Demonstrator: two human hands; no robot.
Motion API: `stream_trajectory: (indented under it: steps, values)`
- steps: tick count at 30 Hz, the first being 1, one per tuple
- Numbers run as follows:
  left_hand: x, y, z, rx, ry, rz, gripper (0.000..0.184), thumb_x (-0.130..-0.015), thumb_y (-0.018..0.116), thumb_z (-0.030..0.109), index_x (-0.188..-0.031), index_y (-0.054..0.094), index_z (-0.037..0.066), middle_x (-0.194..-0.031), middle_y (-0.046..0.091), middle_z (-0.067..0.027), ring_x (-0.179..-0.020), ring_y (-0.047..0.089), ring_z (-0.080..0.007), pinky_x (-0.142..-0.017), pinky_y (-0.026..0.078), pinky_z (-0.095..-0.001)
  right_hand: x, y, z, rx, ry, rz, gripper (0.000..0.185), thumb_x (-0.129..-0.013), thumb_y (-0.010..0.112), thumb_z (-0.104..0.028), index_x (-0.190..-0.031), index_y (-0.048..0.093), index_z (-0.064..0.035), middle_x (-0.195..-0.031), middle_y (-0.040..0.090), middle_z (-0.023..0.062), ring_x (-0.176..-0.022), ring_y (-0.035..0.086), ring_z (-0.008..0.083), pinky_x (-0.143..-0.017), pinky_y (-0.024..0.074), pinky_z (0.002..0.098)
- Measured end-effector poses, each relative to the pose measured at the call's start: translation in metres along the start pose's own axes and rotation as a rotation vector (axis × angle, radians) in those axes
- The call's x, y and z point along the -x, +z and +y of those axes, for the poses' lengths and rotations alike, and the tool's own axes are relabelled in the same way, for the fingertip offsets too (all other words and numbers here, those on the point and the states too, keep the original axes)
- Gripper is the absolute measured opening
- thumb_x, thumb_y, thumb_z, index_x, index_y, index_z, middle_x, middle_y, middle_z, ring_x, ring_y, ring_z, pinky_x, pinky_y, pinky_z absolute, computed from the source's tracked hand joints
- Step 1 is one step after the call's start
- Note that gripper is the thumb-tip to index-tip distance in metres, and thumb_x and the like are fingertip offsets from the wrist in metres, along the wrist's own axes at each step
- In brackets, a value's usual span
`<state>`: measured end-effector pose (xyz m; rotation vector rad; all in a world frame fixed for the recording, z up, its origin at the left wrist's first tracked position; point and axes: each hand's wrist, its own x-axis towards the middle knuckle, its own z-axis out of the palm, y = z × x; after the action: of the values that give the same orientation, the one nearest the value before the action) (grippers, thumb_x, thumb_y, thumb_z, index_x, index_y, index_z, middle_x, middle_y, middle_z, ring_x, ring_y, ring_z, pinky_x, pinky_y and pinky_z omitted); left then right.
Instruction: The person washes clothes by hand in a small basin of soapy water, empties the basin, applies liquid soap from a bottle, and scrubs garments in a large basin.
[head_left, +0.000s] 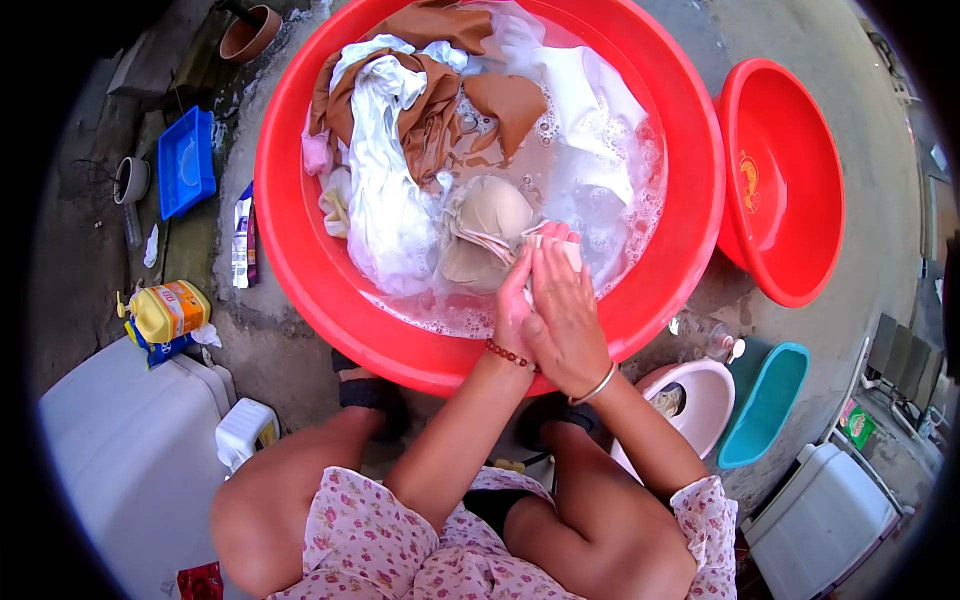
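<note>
Inside a large red basin of soapy water, a beige bra lies at the near side with its cups up. My left hand and my right hand are pressed together palm to palm over the near rim. Pale fabric that seems to be part of the bra is pinched between them and shows around the fingertips. Beyond the hands, a white cloth and a brown cloth are heaped at the left. Another white cloth floats at the right among suds.
An oval red basin stands at the right. Nearer are a pink basin, a teal basin and a clear bottle. At the left are a yellow jug, a blue tray, a purple packet and a white container.
</note>
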<state>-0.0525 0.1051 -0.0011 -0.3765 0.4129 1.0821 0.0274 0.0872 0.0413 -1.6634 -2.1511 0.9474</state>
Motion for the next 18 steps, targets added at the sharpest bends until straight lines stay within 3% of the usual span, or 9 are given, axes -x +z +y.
stream_trajectory:
  steps: [2, 7, 9, 11, 13, 14, 15, 17, 18]
  values:
    - [0.004, 0.012, -0.008, -0.072, -0.017, -0.019, 0.045, -0.096, 0.030, 0.030, -0.136, 0.030, 0.009, -0.142, 0.030, -0.0061, -0.133, 0.023, -0.0174, -0.109, 0.019, -0.0367, -0.012, 0.000, 0.026, -0.004, 0.167, 0.094, 0.065, -0.091, 0.033, -0.041, -0.138, 0.021, 0.0028, -0.143, 0.016, 0.0247, -0.135, 0.012, 0.0360, -0.107, 0.0063, 0.0504]
    - [-0.003, 0.010, -0.005, -0.047, 0.053, 0.046, 0.042, -0.095, 0.032, 0.024, -0.132, 0.033, 0.005, -0.136, 0.038, -0.0099, -0.128, 0.033, -0.0220, -0.107, 0.025, -0.0366, 0.009, -0.004, -0.016, 0.025, 0.031, 0.108, 0.061, -0.090, 0.032, -0.031, -0.139, 0.017, 0.0029, -0.144, 0.016, 0.0235, -0.136, 0.009, 0.0332, -0.107, 0.0079, 0.0488]
    - [-0.003, 0.012, -0.007, -0.014, 0.050, 0.121, 0.037, -0.095, 0.033, 0.021, -0.127, 0.038, 0.002, -0.133, 0.041, -0.0131, -0.126, 0.036, -0.0235, -0.106, 0.027, -0.0369, 0.006, 0.003, 0.014, -0.109, 0.211, 0.162, 0.062, -0.092, 0.031, -0.036, -0.139, 0.016, 0.0013, -0.144, 0.016, 0.0241, -0.136, 0.009, 0.0339, -0.108, 0.0093, 0.0471]
    - [-0.007, -0.001, -0.015, 0.027, 0.032, 0.084, 0.032, -0.094, 0.038, 0.019, -0.120, 0.045, 0.003, -0.108, 0.057, -0.0081, -0.107, 0.052, -0.0190, -0.099, 0.036, -0.0364, 0.003, 0.011, 0.050, -0.276, 0.268, 0.265, 0.067, -0.092, 0.031, -0.045, -0.139, 0.018, 0.0010, -0.144, 0.016, 0.0248, -0.134, 0.015, 0.0368, -0.105, 0.0133, 0.0515]
    - [-0.005, 0.009, -0.010, 0.089, -0.004, 0.143, 0.023, -0.093, 0.043, 0.017, -0.112, 0.048, 0.005, -0.083, 0.053, -0.0015, -0.080, 0.053, -0.0137, -0.086, 0.044, -0.0311, 0.000, 0.009, 0.069, -1.201, 0.604, 0.302, 0.067, -0.092, 0.028, -0.051, -0.139, 0.021, -0.0036, -0.142, 0.022, 0.0199, -0.132, 0.026, 0.0311, -0.106, 0.0225, 0.0406]
    - [-0.009, 0.011, -0.008, 0.089, -0.002, 0.129, 0.023, -0.093, 0.043, 0.017, -0.112, 0.048, 0.005, -0.083, 0.053, -0.0015, -0.080, 0.053, -0.0137, -0.086, 0.044, -0.0311, -0.002, 0.005, 0.071, -1.281, 0.699, 0.189, 0.080, -0.087, 0.026, -0.064, -0.139, 0.021, -0.0030, -0.139, 0.030, 0.0196, -0.130, 0.030, 0.0303, -0.102, 0.0256, 0.0507]
    - [-0.011, 0.012, -0.005, 0.101, 0.016, 0.058, 0.019, -0.093, 0.043, 0.018, -0.106, 0.048, 0.006, -0.076, 0.048, 0.0006, -0.072, 0.048, -0.0106, -0.081, 0.044, -0.0289, -0.001, 0.003, 0.071, -1.277, 0.695, 0.187, 0.080, -0.087, 0.026, -0.064, -0.139, 0.021, -0.0030, -0.139, 0.030, 0.0196, -0.130, 0.030, 0.0303, -0.102, 0.0256, 0.0507]
    - [-0.012, 0.009, -0.002, 0.113, 0.038, 0.004, 0.016, -0.093, 0.044, 0.020, -0.101, 0.049, 0.006, -0.070, 0.043, 0.0028, -0.064, 0.043, -0.0074, -0.075, 0.044, -0.0267, 0.001, -0.004, 0.061, -1.887, 0.614, -0.048, 0.078, -0.086, 0.025, -0.065, -0.137, 0.026, -0.0052, -0.135, 0.037, 0.0187, -0.122, 0.041, 0.0294, -0.094, 0.0396, 0.0495]
    - [-0.013, 0.007, -0.001, 0.035, 0.080, 0.034, 0.015, -0.094, 0.044, 0.021, -0.096, 0.048, 0.007, -0.068, 0.039, 0.0032, -0.062, 0.039, -0.0068, -0.072, 0.043, -0.0258, -0.002, -0.010, 0.051, -1.901, 0.552, -0.066, 0.074, -0.088, 0.025, -0.063, -0.135, 0.031, -0.0063, -0.128, 0.045, 0.0159, -0.112, 0.051, 0.0267, -0.081, 0.0505, 0.0451]
